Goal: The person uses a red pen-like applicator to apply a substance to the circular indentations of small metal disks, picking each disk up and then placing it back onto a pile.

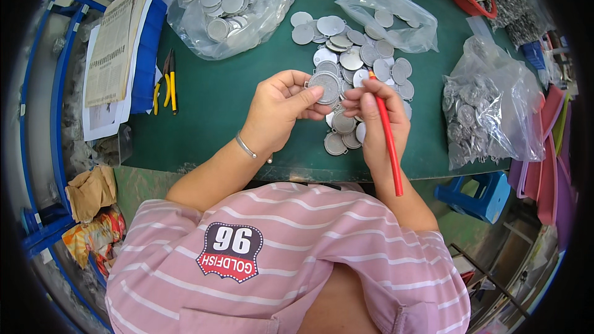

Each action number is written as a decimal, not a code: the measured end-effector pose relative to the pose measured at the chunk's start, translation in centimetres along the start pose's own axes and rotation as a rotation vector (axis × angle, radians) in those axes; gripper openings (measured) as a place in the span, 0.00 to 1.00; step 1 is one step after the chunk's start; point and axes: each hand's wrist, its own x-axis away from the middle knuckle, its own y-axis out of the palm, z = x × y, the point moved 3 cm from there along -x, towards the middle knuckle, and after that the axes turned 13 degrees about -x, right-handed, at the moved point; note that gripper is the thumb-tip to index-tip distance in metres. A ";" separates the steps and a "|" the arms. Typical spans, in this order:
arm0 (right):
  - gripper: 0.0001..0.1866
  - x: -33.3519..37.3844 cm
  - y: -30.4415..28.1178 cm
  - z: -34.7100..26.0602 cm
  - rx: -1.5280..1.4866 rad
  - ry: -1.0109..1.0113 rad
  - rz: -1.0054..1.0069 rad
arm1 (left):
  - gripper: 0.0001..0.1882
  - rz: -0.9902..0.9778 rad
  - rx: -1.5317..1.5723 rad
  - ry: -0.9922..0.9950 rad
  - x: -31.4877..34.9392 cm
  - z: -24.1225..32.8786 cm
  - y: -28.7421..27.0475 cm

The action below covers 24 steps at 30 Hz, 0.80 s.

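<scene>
My left hand [272,108] is closed in a pinch on a grey disc [325,86], thumb on its near face and fingers behind, and holds it over the desk [210,102] at the left side of the loose pile [351,59]. The disc's textured face is turned up toward me and a small loop shows at its rim.

My right hand [372,133] is half closed around a red pencil [391,151], which passes between thumb and forefinger with its pale tip up and away from me. Those fingertips are just beside the disc; whether they touch it I cannot tell. The tip is apart from the disc.

I judge that I am at the step of looking one disc over, with the pencil kept ready. The next move seems to call for a steady left pinch that leaves the face uncovered, and for the right fingers either to turn the disc or to bring the tip round to it. If the tip is to mark, the pencil must first be swung down.

A bag [192,25] with more discs lies beyond my left hand, well apart from this work.
</scene>
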 end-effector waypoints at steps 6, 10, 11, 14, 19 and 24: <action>0.10 1.1 -0.5 -1.3 0.316 -0.410 -0.023 | 0.12 -0.010 -0.009 -0.023 0.4 0.3 0.0; 0.03 2.1 -0.4 -1.1 0.236 -0.492 -0.106 | 0.13 -0.021 -0.001 -0.037 0.4 0.2 0.0; 0.03 2.1 -0.5 -1.1 0.300 -0.524 -0.139 | 0.13 -0.023 0.007 -0.039 0.4 0.2 0.0; 0.03 2.2 -0.3 -1.3 0.387 -0.573 -0.188 | 0.13 -0.018 -0.035 -0.036 0.4 -0.1 -0.1; 0.05 2.1 -0.1 -1.4 0.450 -0.602 -0.253 | 0.13 -0.010 -0.136 0.040 0.5 0.3 0.2; 0.06 1.9 0.2 -1.3 0.480 -0.596 -0.261 | 0.12 -0.022 -0.139 0.052 0.5 0.3 0.3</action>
